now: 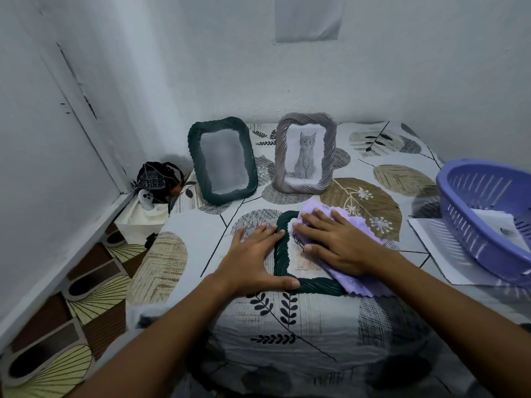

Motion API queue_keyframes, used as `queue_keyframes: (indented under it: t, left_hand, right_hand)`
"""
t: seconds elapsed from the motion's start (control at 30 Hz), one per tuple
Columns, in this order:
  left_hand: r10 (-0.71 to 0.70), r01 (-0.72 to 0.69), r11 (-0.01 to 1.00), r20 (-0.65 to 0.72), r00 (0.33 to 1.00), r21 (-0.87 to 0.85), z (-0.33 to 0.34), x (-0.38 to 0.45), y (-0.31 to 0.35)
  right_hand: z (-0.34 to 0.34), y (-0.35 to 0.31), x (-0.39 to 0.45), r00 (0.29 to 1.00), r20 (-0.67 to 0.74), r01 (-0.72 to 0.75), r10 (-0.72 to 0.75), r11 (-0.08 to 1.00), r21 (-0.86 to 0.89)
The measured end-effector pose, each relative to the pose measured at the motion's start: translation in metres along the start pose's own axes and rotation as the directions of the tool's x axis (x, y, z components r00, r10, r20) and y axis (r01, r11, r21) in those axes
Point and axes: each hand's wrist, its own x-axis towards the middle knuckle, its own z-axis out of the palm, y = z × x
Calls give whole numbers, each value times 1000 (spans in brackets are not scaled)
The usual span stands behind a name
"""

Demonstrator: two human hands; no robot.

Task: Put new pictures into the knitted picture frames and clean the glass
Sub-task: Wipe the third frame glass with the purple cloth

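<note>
Bare forearms, no sleeves, unadorned fingers (267, 229)

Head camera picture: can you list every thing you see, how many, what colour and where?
Knitted frames: three. Dark green frame flat under the hands; dark green standing frame back left, no picture visible in it; grey frame standing at the back, with a kitten picture.
Cloth: one, purple, on the flat frame's glass.
Basket: one, purple, right edge, paper inside.
Paper sheet: one, white, under the basket.
Tablecloth: one, leaf-patterned.
Left hand: flat, holding the frame's edge.
Right hand: flat on the cloth.
</note>
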Motion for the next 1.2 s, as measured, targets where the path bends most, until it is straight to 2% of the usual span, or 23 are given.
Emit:
queue_keyframes:
  t: [0.1,0.27,0.5,0.6,0.73,1.2]
  left_hand:
    - [-3,3,1000,2,1000,4,-1,0,0]
    - [1,-1,1000,9,1000,-7,-1,-1,0]
    - [4,-2,1000,68,998,-30,-5,1,-4]
    - [1,1,999,70,998,-38,-6,2,-4]
    - [4,-1,999,74,997,-37,-6,1,-4]
    - [-7,11,999,75,997,-51,-9,0,-2]
  right_hand:
    - [0,0,0,1000,24,6,-4,999,-50]
    - [1,-3,7,995,10,-98,99,993,-62]
    - [3,-6,12,988,-71,-131,135,990,56]
    - [6,-11,8,988,-47,-151,149,988,-37]
    - [8,-11,13,978,-27,-207,206,977,-58]
    - [6,-14,28,997,-3,-79,80,993,91]
